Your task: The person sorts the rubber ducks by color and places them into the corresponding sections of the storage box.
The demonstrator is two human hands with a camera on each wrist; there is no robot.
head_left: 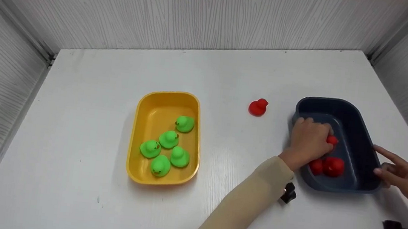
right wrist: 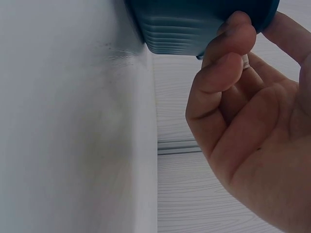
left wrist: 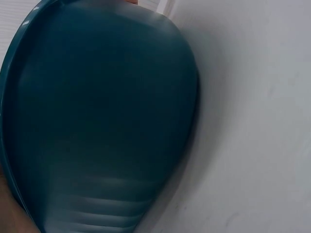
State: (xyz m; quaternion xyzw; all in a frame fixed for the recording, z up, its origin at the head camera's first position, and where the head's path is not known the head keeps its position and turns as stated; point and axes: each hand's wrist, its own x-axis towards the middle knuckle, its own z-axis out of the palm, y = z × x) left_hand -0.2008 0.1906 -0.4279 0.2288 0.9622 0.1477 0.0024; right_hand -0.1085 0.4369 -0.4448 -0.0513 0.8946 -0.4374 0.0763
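Note:
A dark blue bin (head_left: 352, 185) stands at the right, with several red rubber ducks (head_left: 334, 167) inside it. My left hand (head_left: 309, 139) reaches over the bin's left rim with curled fingers. Between its thumb and index finger it pinches another red duck (head_left: 332, 140), mostly hidden by the hand. The left wrist view is filled by the bin's outer wall (left wrist: 107, 107), with a bit of the hand (left wrist: 12, 216) at lower left. On the opposite side my right hand (head_left: 404, 177) holds the bin's edge, fingers bent against its outer wall (right wrist: 180, 29) in the right wrist view.
A single red duck (head_left: 258, 107) sits on the white table (head_left: 86, 117) between the two bins. Left of it stands a yellow bin (head_left: 133, 137) with several green ducks (head_left: 169, 139) in it. Pale wood-grain panels (head_left: 199, 15) enclose the table's back and sides.

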